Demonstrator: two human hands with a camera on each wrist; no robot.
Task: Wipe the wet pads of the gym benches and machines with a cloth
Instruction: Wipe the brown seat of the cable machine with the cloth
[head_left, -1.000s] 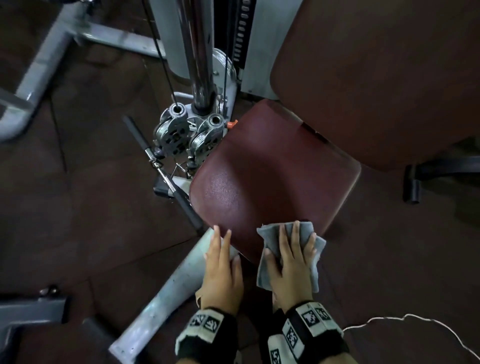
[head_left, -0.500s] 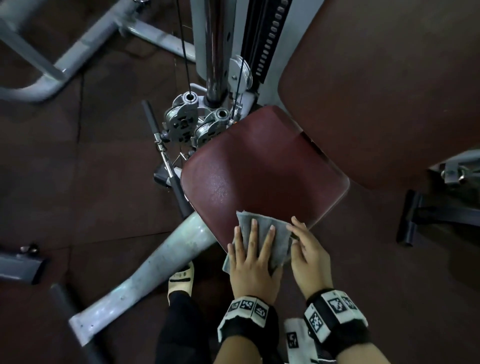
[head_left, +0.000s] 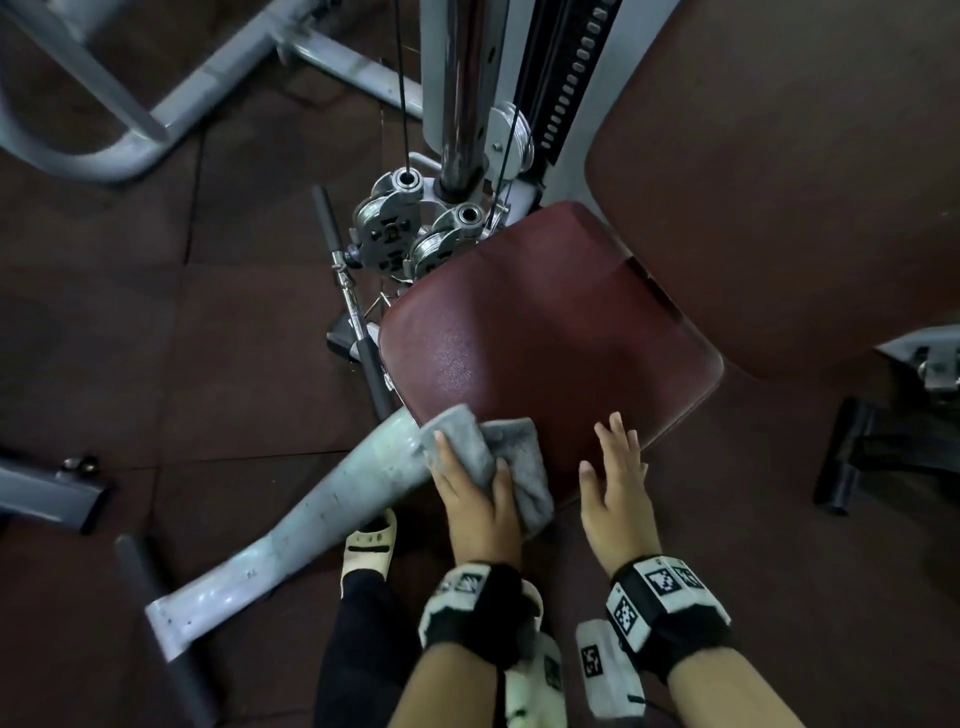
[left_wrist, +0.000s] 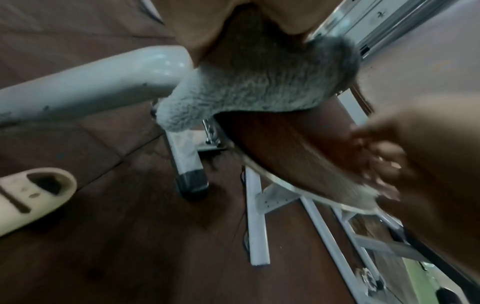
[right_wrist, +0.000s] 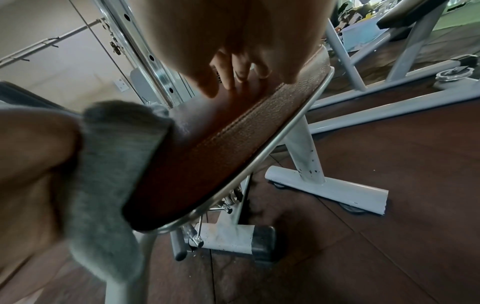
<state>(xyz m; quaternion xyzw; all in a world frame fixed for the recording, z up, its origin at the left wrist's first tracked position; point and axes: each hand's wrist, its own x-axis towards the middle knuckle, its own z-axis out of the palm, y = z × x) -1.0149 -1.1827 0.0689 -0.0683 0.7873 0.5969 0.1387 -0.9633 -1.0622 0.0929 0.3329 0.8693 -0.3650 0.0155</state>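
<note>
The maroon seat pad (head_left: 545, 338) of a cable machine fills the middle of the head view, its surface shiny. A grey cloth (head_left: 511, 457) lies bunched over the pad's front left corner. My left hand (head_left: 470, 467) grips it, the fabric folded up between the fingers. In the left wrist view the cloth (left_wrist: 249, 88) hangs over the pad's edge (left_wrist: 285, 139) below my palm. My right hand (head_left: 615, 457) lies flat on the pad's front edge, fingers straight, holding nothing. The right wrist view shows its fingers (right_wrist: 233, 67) touching the pad (right_wrist: 221, 133), with the cloth (right_wrist: 116, 144) at the left.
A larger maroon backrest pad (head_left: 779, 182) rises behind the seat. Pulleys (head_left: 405, 234), a cable handle bar (head_left: 358, 322) and a chrome column (head_left: 462, 93) crowd the seat's far left. A grey frame leg (head_left: 311, 519) runs beside my sandalled foot (head_left: 371, 540). Another frame (head_left: 104, 104) stands top left.
The cloth passed from under my right hand to my left, which has dragged it left to the pad's front corner and bunched it. My right hand moved right onto the bare pad.
</note>
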